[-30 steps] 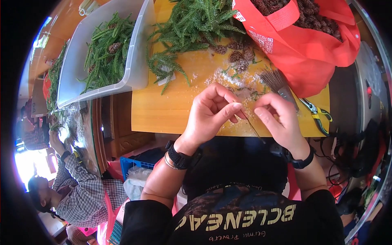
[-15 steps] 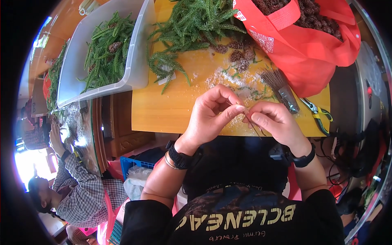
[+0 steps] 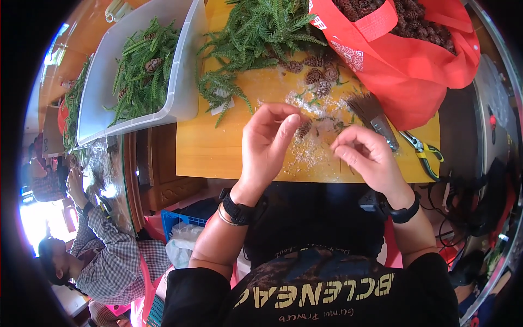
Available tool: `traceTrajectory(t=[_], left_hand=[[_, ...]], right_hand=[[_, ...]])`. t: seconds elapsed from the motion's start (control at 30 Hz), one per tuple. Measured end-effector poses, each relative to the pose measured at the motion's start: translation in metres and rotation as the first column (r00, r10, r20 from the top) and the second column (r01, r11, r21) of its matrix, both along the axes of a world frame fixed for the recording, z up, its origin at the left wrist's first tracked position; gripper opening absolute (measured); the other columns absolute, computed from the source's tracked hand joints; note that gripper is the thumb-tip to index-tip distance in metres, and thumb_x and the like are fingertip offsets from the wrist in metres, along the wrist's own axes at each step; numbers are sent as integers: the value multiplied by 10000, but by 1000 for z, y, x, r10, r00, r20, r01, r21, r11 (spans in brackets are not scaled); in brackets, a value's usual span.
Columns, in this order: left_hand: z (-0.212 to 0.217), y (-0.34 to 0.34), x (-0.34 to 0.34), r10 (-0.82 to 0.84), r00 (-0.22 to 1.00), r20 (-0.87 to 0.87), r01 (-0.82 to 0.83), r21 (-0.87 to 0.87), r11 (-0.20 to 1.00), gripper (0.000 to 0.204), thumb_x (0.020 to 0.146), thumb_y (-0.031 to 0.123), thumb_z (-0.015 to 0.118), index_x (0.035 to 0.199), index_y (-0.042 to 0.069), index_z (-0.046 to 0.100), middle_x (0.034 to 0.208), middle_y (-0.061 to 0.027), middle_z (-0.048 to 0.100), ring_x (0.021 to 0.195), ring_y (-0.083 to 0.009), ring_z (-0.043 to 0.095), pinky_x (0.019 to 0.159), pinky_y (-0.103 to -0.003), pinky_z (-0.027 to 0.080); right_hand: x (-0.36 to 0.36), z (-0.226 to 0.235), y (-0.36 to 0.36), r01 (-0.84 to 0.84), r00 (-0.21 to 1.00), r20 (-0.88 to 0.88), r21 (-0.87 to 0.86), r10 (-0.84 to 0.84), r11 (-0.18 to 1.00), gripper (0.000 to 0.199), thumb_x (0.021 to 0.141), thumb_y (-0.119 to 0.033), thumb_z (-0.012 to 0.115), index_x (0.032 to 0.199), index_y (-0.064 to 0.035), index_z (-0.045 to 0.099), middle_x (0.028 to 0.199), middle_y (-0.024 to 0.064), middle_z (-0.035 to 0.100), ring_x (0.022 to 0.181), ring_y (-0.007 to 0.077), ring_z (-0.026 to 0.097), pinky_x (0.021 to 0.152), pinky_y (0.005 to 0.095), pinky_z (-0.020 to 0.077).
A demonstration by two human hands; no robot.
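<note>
My left hand (image 3: 269, 133) is raised over the yellow table, its thumb stretched and parted from the curved index finger. Just past the thumb shows a small brown pine cone (image 3: 304, 129); whether the hidden fingers touch it I cannot tell. To the right, my right hand (image 3: 364, 155) is pinched closed around thin brown wire stems (image 3: 341, 163), whose ends show below the fingers. Beyond that hand lies a bundle of brown wire stems (image 3: 376, 117) in a clear wrapper. More pine cones (image 3: 314, 75) rest farther back, beside white crumbs (image 3: 308, 155).
Green artificial sprigs (image 3: 261, 32) are heaped at the back, and others fill a translucent bin (image 3: 185, 60) at left. A red bag (image 3: 414, 71) of cones stands back right. Yellow-black pliers (image 3: 424, 152) lie near the right edge. Another person (image 3: 109, 256) works at far left.
My left hand has drawn away from my right hand, leftward and slightly back, letting go of the wire stems. A pine cone now shows beside its thumb. My right hand has barely moved.
</note>
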State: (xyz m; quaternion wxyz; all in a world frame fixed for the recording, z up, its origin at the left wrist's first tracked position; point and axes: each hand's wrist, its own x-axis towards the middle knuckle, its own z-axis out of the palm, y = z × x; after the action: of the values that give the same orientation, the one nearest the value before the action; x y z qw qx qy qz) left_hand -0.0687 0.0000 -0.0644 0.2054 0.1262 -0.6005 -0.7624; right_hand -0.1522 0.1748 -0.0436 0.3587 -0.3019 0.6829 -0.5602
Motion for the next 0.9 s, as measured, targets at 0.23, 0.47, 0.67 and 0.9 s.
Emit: traceTrajectory(t=[0.23, 0.47, 0.67, 0.9], left_hand=[[-3, -5, -2, 129, 986, 108, 15, -822, 570, 436, 657, 105, 712, 1065, 62, 562, 820, -62, 542, 780, -204, 509, 709, -308, 413], [-12, -4, -1, 103, 988, 114, 52, -882, 469, 386, 636, 122, 713, 989, 51, 573, 830, -95, 543, 787, -286, 515, 721, -370, 423], [-11, -4, -2, 76, 983, 169, 117, -882, 457, 278, 656, 92, 693, 902, 37, 578, 858, -95, 588, 811, -265, 556, 731, -353, 435], [1, 7, 1, -98, 985, 140, 143, -364, 920, 328, 702, -55, 663, 1010, 7, 568, 951, -41, 526, 903, -121, 541, 795, -247, 462]], right_hand=[[-3, -7, -1, 143, 990, 30, -241, -139, 960, 67, 882, -75, 513, 917, -18, 516, 773, 23, 552, 679, 45, 492, 598, 174, 378], [1, -3, -2, 125, 990, 85, -228, -109, 966, 73, 879, -61, 516, 929, -10, 529, 711, 22, 556, 612, 41, 513, 513, 157, 358], [1, -5, -2, 127, 990, 91, -238, -109, 963, 103, 874, -59, 526, 954, 0, 554, 729, 26, 565, 642, 51, 538, 527, 162, 374], [0, -7, -4, 120, 942, -280, -230, -184, 966, 95, 813, 28, 563, 904, 23, 589, 845, 62, 582, 690, 89, 550, 574, 199, 419]])
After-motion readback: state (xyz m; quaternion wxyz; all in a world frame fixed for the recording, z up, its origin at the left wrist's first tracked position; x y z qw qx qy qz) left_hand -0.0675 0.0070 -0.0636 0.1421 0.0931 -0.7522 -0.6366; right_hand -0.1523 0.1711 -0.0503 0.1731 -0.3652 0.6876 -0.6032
